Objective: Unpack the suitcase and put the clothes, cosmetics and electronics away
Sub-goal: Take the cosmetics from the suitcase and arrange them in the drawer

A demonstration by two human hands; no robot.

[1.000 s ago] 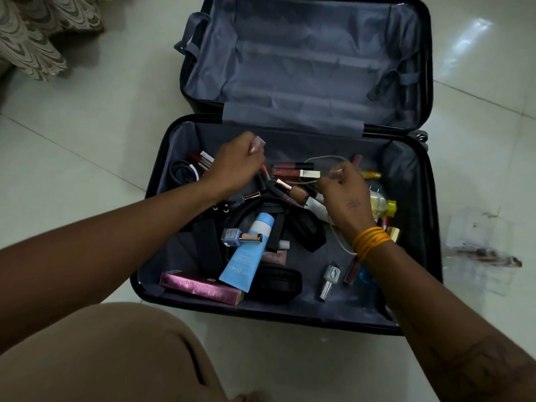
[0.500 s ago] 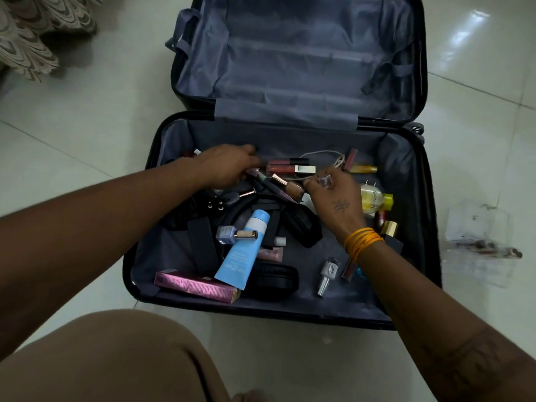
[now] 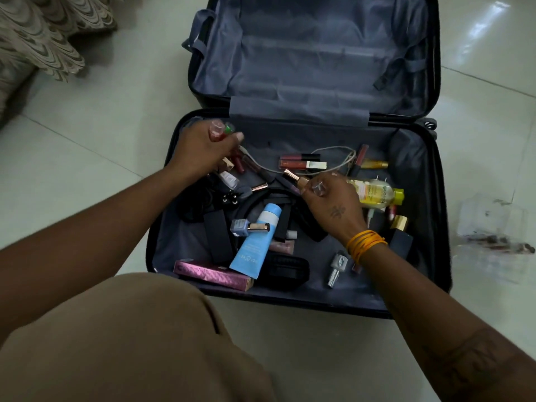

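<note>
Suitcase (image 3: 441, 204) (open): cosmetics under right hand (image 3: 333, 204)

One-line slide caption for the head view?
Both hands sort cosmetics in the open suitcase: left hand grips small tubes, right hand pinches a gold-capped tube.

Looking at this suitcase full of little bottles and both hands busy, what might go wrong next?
The left hand grips several small cosmetics at once, so one may slip out and drop. The white cable loops around the lip glosses, so pulling either might drag the others along. The right hand pinches a gold-capped tube right beside the yellow bottle, which lies on its side and may get knocked; whether its cap is tight cannot be seen.
</note>
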